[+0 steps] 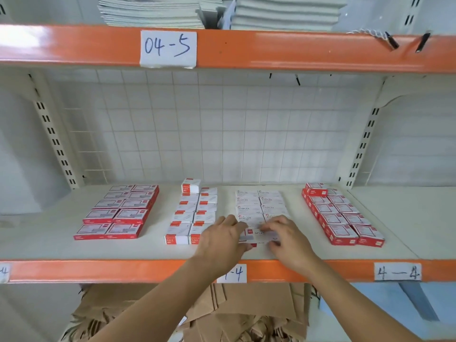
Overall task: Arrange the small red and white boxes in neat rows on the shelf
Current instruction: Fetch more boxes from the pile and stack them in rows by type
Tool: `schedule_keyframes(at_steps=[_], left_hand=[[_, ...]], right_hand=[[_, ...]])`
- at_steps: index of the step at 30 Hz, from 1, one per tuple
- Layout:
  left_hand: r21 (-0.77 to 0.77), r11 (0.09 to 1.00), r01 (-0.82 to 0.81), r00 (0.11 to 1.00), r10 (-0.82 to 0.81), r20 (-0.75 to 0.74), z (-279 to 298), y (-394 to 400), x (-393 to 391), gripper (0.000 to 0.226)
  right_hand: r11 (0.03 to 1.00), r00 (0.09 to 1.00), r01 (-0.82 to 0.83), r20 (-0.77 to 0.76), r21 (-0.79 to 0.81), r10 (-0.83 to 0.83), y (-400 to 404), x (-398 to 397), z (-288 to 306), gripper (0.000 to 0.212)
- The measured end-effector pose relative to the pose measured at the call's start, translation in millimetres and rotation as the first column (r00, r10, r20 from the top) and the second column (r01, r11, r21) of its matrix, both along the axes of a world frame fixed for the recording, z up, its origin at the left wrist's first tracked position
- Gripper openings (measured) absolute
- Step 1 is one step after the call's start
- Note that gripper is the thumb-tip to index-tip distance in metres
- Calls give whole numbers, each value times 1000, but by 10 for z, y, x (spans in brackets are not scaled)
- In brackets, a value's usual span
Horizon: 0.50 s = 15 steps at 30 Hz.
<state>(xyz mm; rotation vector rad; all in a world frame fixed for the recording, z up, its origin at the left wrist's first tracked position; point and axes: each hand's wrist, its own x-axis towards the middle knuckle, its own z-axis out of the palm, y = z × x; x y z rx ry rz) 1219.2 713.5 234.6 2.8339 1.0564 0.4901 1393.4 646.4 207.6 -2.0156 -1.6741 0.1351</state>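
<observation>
Four groups of small red and white boxes lie in double rows on the shelf [49, 248]. A red-edged group [118, 211] is at the left, a white group with one box stacked at the back [195, 211] comes after it. The third group, white staple boxes [261, 202], runs back from my hands. A red group [340, 215] is at the right. My left hand [222, 240] and my right hand [288, 240] both hold the front staple box [259, 234] of the third group, fingers over its top and thumbs at its front.
An orange beam [98, 270] with paper labels edges the shelf's front. Another orange beam [271, 49] marked 04-5 runs overhead, with grey stacks [283, 11] above it. Crumpled brown cardboard [222, 314] lies below. Slotted uprights [54, 137] and a wire grid back the shelf.
</observation>
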Motion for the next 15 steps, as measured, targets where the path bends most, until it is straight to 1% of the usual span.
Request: schedule_keyframes(at_steps=[5, 7, 9, 10, 12, 15], left_hand=[[-30, 1000, 3, 998, -1, 56, 21, -4, -16, 45], [-47, 999, -2, 996, 6, 86, 44, -4, -21, 45], [-49, 999, -2, 994, 7, 106, 80, -10, -41, 46], [-51, 999, -5, 993, 11, 115, 98, -5, -59, 47], [-48, 999, -23, 991, 29, 131, 130, 16, -109, 50], [-46, 997, -55, 987, 62, 146, 169, 47, -214, 53]], right_hand=[[1000, 1000, 3, 30, 18, -4, 62, -102, 61, 39], [997, 999, -4, 45, 72, 0, 57, -144, 89, 43], [989, 1000, -27, 13, 147, 26, 38, -193, 133, 51], [985, 998, -53, -23, 166, 57, 30, -226, 163, 55], [978, 985, -144, -76, 153, 157, 32, -300, 224, 63], [959, 960, -268, -62, 92, 274, 96, -417, 287, 65]])
